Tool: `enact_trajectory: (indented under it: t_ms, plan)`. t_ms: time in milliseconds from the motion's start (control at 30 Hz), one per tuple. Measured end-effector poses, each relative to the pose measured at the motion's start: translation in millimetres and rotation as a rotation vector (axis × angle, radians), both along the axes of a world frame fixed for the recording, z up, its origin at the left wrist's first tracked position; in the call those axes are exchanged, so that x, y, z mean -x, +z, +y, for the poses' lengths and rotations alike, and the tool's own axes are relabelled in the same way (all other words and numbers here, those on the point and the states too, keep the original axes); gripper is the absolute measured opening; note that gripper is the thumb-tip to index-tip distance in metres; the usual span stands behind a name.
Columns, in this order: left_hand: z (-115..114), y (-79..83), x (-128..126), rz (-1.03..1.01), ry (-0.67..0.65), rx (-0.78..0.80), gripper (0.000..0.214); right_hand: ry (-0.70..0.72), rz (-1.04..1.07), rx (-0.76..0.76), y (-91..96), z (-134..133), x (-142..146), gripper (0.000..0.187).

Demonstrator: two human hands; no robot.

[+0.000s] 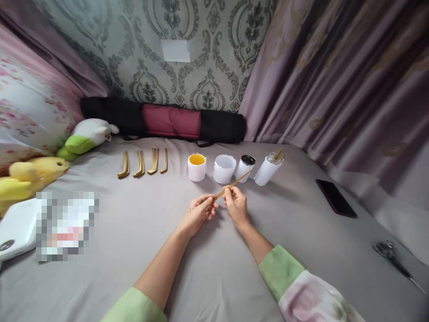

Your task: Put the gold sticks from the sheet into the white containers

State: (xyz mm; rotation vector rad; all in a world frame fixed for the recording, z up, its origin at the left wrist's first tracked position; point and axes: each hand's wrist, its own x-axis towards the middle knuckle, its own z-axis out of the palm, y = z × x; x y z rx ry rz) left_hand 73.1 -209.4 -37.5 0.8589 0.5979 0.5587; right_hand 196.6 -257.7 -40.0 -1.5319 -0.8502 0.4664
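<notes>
Above the grey sheet (140,250): golden-brown stick (220,194), pinched in left hand (200,212) and right hand (237,206).
Narrows toward two o'clock; fingers closed. Nine o'clock from hands: pixelated item (69,226), markings illegible.

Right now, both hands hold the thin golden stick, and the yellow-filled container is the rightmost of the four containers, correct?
Not quite: the head view shows the yellow-filled container as the leftmost. The left hand and right hand do hold the thin golden stick.

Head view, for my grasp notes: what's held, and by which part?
A thin golden stick: left hand at its near end, right hand around mid-length.
</notes>
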Motion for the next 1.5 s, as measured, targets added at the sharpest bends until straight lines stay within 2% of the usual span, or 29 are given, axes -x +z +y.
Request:
enact_trajectory:
  t_ms: [200,433,667,967,1300,1500]
  plan:
    - [-2,4.1,0,0.015,-0.054,0.076,0.033,-0.004,0.008,0.011,-1.7,-7,-3,0.029]
    - [-2,0.6,-1,0.046,-0.089,0.106,0.031,0.011,0.058,0.042,3.3,-16,-7,0.031]
    - [-1,-0.7,0,0.082,-0.101,0.126,0.030,-0.038,0.138,0.027,7.5,-18,-23,0.033]
    - [-3,7.9,3,0.073,-0.106,0.127,0.031,-0.150,0.156,-0.041,26.5,-22,-48,0.034]
    - [-2,7.5,2,0.069,-0.092,0.143,0.029,-0.217,0.161,-0.134,39.5,-29,-68,0.032]
    - [-1,6.8,3,0.092,-0.097,0.151,0.031,-0.217,0.186,-0.134,43.4,-33,-72,0.031]
